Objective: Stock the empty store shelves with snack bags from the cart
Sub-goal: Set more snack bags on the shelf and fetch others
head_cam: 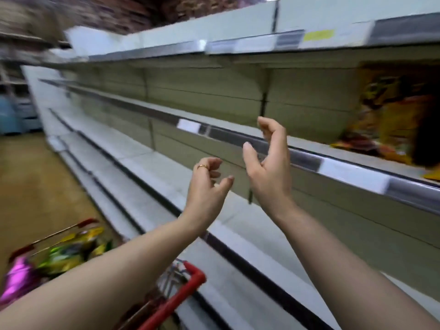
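Both of my hands are raised in front of the bare shelves and hold nothing. My left hand [207,186], with a gold ring, has its fingers loosely curled. My right hand [269,163] is beside it, slightly higher, fingers relaxed and bent, level with the edge of the middle shelf [152,113]. Yellow and orange snack bags [390,115] stand on that shelf at the far right. The red cart [190,284] sits at the bottom left below my left forearm, with green and yellow snack bags [71,248] and a pink bag [19,279] in it. The picture is blurred.
Long cream shelves run from left to right in several tiers, with price-tag rails [352,172] along their edges. The lower shelves [147,167] carry nothing. A tan floor [28,182] lies to the left, and blue items [9,117] stand at the far left end.
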A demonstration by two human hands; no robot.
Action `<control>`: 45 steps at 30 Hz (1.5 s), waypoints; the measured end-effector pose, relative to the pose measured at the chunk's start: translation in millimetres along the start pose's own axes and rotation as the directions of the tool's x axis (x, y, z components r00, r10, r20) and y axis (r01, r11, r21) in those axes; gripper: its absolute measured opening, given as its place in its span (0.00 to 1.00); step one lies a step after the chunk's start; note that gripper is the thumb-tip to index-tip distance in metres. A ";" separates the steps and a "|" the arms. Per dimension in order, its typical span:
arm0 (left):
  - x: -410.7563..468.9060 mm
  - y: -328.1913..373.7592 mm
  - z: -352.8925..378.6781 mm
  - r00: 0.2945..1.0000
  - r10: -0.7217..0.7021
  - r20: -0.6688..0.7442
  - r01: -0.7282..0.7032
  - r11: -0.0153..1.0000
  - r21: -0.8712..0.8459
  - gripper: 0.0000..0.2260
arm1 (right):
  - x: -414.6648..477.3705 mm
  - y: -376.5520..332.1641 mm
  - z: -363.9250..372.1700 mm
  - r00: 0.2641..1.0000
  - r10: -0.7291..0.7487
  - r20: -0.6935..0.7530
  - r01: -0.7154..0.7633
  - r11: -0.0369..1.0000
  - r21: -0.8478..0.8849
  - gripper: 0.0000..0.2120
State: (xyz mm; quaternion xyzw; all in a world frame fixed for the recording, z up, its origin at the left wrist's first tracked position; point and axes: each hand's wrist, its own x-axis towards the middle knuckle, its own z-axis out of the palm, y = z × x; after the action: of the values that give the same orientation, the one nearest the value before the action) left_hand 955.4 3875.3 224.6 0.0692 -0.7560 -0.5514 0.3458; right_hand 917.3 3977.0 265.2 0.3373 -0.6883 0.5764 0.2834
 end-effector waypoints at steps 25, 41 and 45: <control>-18.8 -262.0 -329.4 0.635 -0.583 -0.506 0.676 0.737 -0.001 0.09 | -117.2 67.7 469.3 0.553 0.239 0.798 -0.433 0.901 0.031 0.18; 18.5 -406.0 -346.2 0.393 -0.752 -0.529 0.786 0.573 -0.231 0.12 | -187.7 221.3 689.3 0.142 0.292 0.946 -0.018 0.956 -0.293 0.36; 12.1 -427.5 -352.8 0.330 -0.766 -0.551 0.783 0.548 -0.293 0.11 | -204.6 239.7 737.5 0.073 0.273 0.959 0.173 0.944 -0.282 0.42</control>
State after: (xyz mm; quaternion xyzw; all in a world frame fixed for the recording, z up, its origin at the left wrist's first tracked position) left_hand 1039.4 3428.7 -93.0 0.6025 -0.4762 -0.5813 0.2690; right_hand 852.0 3305.0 -167.5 0.5621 -0.7903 0.0793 -0.2306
